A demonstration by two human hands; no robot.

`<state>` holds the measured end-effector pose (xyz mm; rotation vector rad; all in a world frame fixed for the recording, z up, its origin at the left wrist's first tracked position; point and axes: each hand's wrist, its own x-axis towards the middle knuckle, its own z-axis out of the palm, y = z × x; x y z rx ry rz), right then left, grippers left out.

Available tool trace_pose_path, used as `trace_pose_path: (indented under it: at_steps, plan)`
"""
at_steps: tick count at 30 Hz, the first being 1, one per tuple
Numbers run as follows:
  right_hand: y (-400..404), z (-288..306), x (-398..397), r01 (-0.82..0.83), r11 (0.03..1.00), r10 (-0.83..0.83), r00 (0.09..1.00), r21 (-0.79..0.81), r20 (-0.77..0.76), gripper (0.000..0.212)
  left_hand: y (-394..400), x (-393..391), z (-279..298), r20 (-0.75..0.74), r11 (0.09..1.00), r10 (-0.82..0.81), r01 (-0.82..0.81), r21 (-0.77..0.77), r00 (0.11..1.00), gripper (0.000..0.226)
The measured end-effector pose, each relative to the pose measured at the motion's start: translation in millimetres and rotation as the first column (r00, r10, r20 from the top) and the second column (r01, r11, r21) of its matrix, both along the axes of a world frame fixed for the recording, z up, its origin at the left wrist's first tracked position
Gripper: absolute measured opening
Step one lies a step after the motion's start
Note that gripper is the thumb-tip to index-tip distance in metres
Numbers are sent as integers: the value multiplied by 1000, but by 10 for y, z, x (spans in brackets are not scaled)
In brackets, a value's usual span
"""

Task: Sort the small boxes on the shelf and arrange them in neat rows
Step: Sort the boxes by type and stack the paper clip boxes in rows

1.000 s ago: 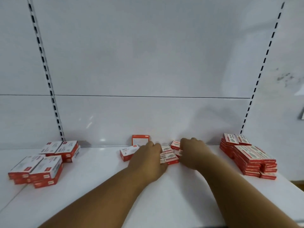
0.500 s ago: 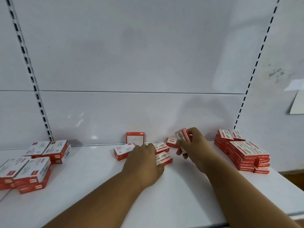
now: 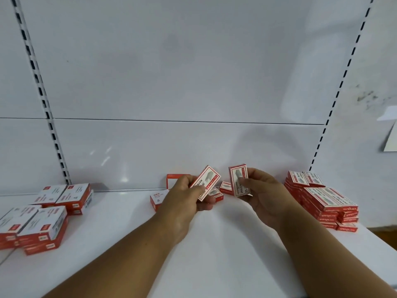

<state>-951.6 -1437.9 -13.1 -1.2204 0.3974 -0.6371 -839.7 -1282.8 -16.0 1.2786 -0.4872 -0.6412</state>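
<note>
We see two bare arms reaching over a white shelf [image 3: 214, 244]. Left hand [image 3: 184, 198] has its fingers curled round a small red-and-white box [image 3: 206, 182], held off the shelf, tilted, printed face toward us. Right hand [image 3: 264, 194] pinches a second small box [image 3: 238, 179], thumb on its face, box nearly upright, also lifted clear. The two held boxes are near each other, not touching.

Behind and between the hands, more small boxes lie on the shelf: one [image 3: 226, 187] flat just left of the right-hand box, another [image 3: 216, 194] partly hidden behind the left fingers. A wider white-topped box [image 3: 158, 198] lies left of the left hand, partly hidden by it. A red-framed box [image 3: 175, 179] stands upright against the back panel [image 3: 193, 82], far centre.

Right side: a stack of small red boxes [image 3: 322, 201], several layers, rows roughly neat, near the slotted upright [image 3: 335, 104]. Left side: two piles of larger white-topped red boxes, one near the left edge [image 3: 36, 229], one farther back [image 3: 66, 196], loosely squared. A sheet of paper [image 3: 391, 138] hangs on the wall at far right. Print on the boxes is too small to read.
</note>
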Motion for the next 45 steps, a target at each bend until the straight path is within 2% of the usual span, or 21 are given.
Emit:
trace_pose_path:
  at_steps: [3,6,8,13,16,20,23,26,30,34,38,45]
  plan:
    - [21,44,-18,108,989,-111,994,-102,-23,23,-30,-65,38,-75,1000,-1,-2,-31,997,13]
    - [7,137,-92,182,981,-179,982,-61,56,29,-139,-155,166,106,993,62,-72,95,992,6]
    - [-30,226,-191,235,963,-229,972,-129,58,35,-253,-261,318,126,995,40,-51,88,991,3]
    - [-324,538,-672,387,851,-412,911,-355,3,30,-725,-559,486,117,994,-48,37,101,992,6]
    - [-753,683,-960,412,788,-498,863,-458,-81,24,-1097,-760,481,133,987,-74,54,150,988,12]
    - [-1332,680,-1147,353,755,-558,788,-552,-259,15,-1572,-1012,515,184,973,-106,65,219,977,13]
    - [-1673,611,-1160,202,781,-505,761,-591,-407,9,-1947,-1114,486,251,958,-77,1,288,965,17]
    - [-1765,562,-1066,93,776,-469,746,-623,-472,6,-2103,-1085,431,323,934,-43,-77,349,945,26]
    - [-1930,495,-1032,-53,680,-483,718,-732,-501,8,-2286,-1104,360,392,900,-20,-154,408,920,12]
    - [-1987,466,-1059,-187,519,-556,667,-834,-495,25,-2339,-1086,331,438,878,-28,-187,440,898,14]
    - [-1992,470,-1059,-216,418,-594,670,-883,-445,30,-2354,-1115,362,438,865,-37,-191,464,898,21]
    - [-1740,542,-917,-153,362,-583,732,-919,-352,27,-2197,-1109,337,552,887,49,-290,358,833,20]
